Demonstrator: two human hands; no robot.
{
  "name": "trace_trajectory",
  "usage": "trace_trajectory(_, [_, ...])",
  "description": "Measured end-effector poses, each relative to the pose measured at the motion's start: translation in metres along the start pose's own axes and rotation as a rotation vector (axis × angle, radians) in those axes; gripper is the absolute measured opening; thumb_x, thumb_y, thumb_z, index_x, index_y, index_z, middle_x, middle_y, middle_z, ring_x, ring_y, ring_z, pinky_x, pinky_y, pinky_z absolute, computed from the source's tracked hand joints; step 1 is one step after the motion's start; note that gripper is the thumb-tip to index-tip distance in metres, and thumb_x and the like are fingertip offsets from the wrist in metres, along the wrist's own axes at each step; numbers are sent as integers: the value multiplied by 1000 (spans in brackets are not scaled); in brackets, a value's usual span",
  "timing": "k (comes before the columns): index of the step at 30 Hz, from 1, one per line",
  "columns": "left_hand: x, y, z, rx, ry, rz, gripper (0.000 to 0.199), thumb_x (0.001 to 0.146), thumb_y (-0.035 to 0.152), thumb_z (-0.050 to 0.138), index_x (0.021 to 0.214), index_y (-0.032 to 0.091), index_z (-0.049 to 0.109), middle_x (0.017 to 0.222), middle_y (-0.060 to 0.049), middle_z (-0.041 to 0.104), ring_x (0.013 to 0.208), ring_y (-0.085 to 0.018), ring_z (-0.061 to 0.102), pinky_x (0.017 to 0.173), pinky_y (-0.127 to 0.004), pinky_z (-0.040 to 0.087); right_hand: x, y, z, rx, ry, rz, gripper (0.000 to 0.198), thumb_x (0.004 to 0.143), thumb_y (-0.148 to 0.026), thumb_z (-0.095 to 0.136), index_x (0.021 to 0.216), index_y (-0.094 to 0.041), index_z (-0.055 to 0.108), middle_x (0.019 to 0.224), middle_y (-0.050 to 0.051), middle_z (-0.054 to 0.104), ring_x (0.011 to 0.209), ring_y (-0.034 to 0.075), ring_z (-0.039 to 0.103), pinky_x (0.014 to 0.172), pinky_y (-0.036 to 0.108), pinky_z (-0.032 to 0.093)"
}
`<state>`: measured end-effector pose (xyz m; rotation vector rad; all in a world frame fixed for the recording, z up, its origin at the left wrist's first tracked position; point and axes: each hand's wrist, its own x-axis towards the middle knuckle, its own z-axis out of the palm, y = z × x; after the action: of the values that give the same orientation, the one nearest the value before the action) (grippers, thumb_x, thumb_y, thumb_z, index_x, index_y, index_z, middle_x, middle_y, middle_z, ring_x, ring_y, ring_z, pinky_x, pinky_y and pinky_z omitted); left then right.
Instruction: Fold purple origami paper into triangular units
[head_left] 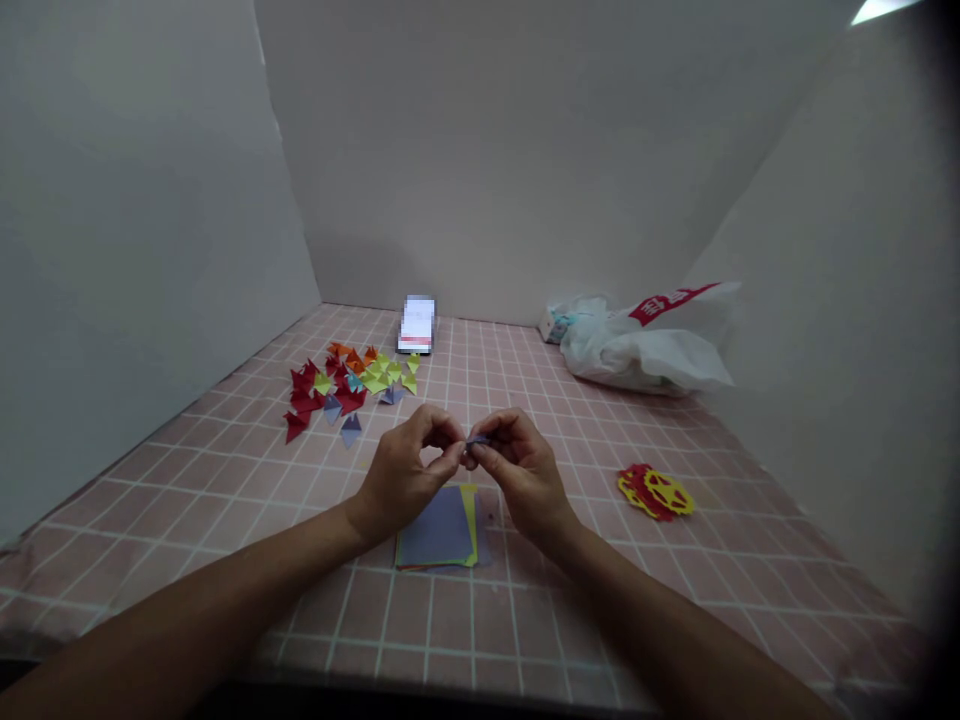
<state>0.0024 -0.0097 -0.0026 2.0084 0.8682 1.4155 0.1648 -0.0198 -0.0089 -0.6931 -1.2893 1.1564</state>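
Observation:
Between the fingertips of both hands is a small piece of folded purple paper (478, 440), mostly covered by the fingers. My left hand (415, 462) pinches its left end, and my right hand (520, 468) grips it from the right with thumb and forefinger. Both hands are raised a little over the table, close together. Just below them lies a stack of square origami paper (436, 528), purple on top with yellow and other coloured edges showing. To the far left, a cluster of folded paper pieces (350, 398) in red, orange, yellow-green, blue and purple is spread out.
A phone (416, 324) with a lit screen leans at the back. A white plastic bag (645, 350) with red print lies at the back right, beside a small box (553, 324). Red and yellow star-cut discs (667, 493) sit at right. Pale walls enclose the tiled-pattern tabletop (247, 560).

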Motion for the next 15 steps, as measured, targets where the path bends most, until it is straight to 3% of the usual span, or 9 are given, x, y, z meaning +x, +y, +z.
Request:
trace_trajectory(5, [-1,-1,-1,139,54,115,16,85,10,62,97,20,58,86,-2,67,75,-13,66,72,-26,56,0,-1,0,-40,2,-68,24,83,-20,71,100,-26,55,87,-2,59,75,13,61,72,29,55])
trace_trajectory(9, [3,0,-2,66,-9,-2,14,85,14,65,98,18,65,85,-3,70,73,-14,67,69,-26,56,-1,1,-5,-205,-22,-176,21,86,-19,68,101,-26,56,92,0,59,82,14,61,76,30,54])
trace_trajectory(15, [7,0,-3,-117,-58,-206,6,83,21,69,81,16,67,73,-2,69,66,-14,65,59,-24,52,-2,3,-7,-288,-27,-221,21,87,-15,66,103,-27,57,93,0,59,83,14,62,77,29,54])
